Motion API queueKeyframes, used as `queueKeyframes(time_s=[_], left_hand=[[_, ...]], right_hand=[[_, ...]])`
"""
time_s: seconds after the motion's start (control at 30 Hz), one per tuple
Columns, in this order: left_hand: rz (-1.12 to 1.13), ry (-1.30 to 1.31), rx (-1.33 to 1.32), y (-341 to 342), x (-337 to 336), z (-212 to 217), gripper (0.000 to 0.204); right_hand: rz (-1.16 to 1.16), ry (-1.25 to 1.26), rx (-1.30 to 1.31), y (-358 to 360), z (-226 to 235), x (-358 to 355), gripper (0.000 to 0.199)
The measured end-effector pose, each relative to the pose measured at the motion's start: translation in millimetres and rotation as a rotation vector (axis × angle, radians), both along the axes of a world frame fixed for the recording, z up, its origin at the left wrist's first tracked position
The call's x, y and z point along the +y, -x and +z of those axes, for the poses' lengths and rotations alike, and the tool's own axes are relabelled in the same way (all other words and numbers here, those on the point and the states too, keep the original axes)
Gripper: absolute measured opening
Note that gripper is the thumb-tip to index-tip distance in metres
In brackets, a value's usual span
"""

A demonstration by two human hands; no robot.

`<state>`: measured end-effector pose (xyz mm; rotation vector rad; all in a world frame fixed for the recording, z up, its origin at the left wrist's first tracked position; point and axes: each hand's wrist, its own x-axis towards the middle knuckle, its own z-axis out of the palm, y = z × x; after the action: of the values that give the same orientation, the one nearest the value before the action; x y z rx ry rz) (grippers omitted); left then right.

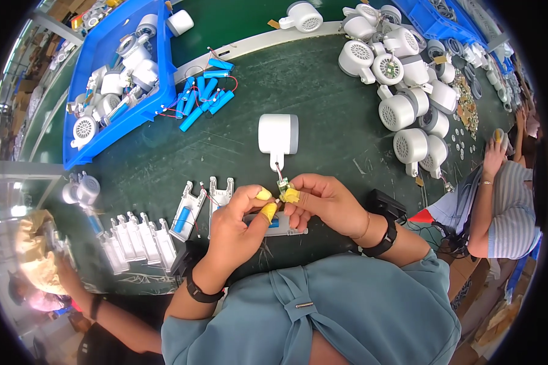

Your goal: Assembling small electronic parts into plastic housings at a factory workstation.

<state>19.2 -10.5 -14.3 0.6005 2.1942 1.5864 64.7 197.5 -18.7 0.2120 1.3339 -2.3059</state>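
A small green circuit board (pixel 283 184) hangs by thin wires from a white fan head (pixel 276 134) lying on the bench. My right hand (pixel 326 204) pinches this board between thumb and fingers. Close against it, my left hand (pixel 237 228) has thumb and index finger pressed together on a tiny white piece, perhaps a wire connector; it is too small to tell. Yellow tape wraps fingertips on both hands. Below them lies a white handle shell (pixel 292 231) with a blue battery (pixel 273 222) in it, partly covered by my fingers.
Left of my hands stand several white handle shells (pixel 143 237). Loose blue batteries (pixel 204 91) with wires lie beyond, beside a blue bin (pixel 164 91) of fan heads. More fan heads (pixel 402 112) are piled at right. Co-workers' arms (pixel 492 161) show at both sides.
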Motion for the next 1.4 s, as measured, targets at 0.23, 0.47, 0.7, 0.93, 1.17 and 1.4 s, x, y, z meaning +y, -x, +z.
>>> queueKeyframes(time_s=[0.23, 0.47, 0.7, 0.93, 1.17, 1.4], left_hand=[[0.04, -0.171, -0.104, 1, -4, -10, 0.026], [-0.006, -0.096, -0.03, 5, -3, 0, 0.026], [-0.052, 0.012, 0.271, 7, -1, 5, 0.046], [-0.067, 0.125, 0.451, 4, 3, 9, 0.047], [-0.007, 0.076, 0.347, -7, 2, 4, 0.055], [-0.033, 0.083, 0.379, -8, 2, 7, 0.069]], right_hand=[[0.046, -0.175, 0.012, -4, 2, -4, 0.018], [0.067, -0.319, 0.141, -6, 2, -9, 0.016], [0.13, -0.525, 0.261, -5, 3, -8, 0.009], [-0.033, -0.985, 0.702, -14, -1, -23, 0.011], [-0.145, -1.159, 0.745, -19, -5, -34, 0.017], [-0.139, -1.181, 0.754, -19, -7, -34, 0.018]])
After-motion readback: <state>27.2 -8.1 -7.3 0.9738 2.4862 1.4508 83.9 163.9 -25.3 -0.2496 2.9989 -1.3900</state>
